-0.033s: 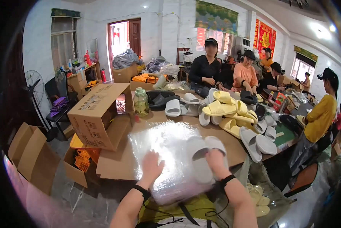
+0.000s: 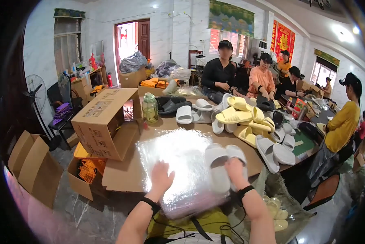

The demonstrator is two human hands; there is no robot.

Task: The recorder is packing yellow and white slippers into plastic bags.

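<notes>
Here our right hand (image 2: 235, 173) grips a pair of white slippers (image 2: 223, 162) atop the clear plastic bags (image 2: 178, 162); our left hand (image 2: 161, 179) lies flat at nine o'clock. Unbagged slippers (image 2: 247, 122) wait at one o'clock.

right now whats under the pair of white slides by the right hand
The white slides lie on a stack of clear plastic bags, steadied by the right hand. What lies beneath the bags is hidden.
</notes>
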